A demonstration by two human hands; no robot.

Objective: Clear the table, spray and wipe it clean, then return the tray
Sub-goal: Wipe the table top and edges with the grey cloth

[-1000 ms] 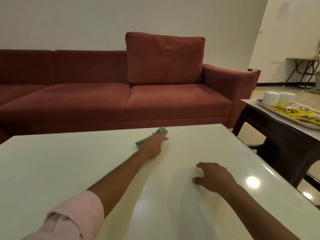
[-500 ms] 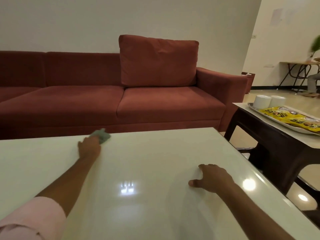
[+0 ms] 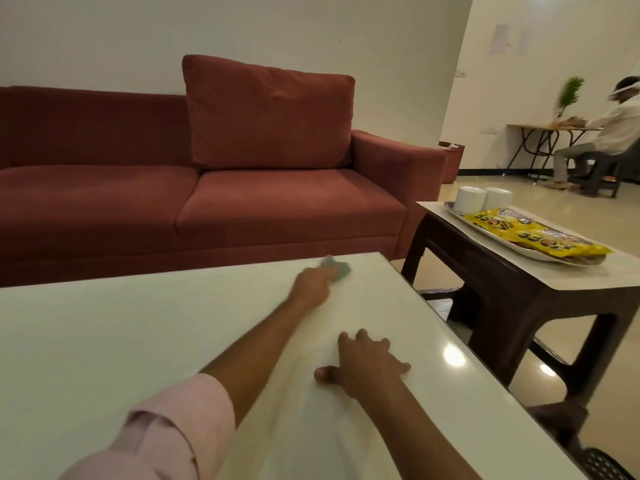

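A glossy white table (image 3: 104, 341) fills the lower view. My left hand (image 3: 311, 284) reaches to the table's far right corner and presses a crumpled grey cloth (image 3: 336, 266) against the top; most of the cloth is hidden under my fingers. My right hand (image 3: 367, 362) lies flat on the table near its right edge, fingers spread, holding nothing. The metal tray (image 3: 457, 211) sits on a dark side table (image 3: 519, 296) to the right, carrying two white cups (image 3: 483, 198) and yellow snack packets (image 3: 533, 233).
A red sofa (image 3: 207, 202) with one back cushion runs close behind the table. A narrow gap separates the white table from the side table. A person (image 3: 602, 133) sits at a desk far right. Bare floor lies beyond.
My left hand has swept the cloth from the far left-middle of the table over to the far right corner. My right hand has flattened and spread its fingers. The view turned right.
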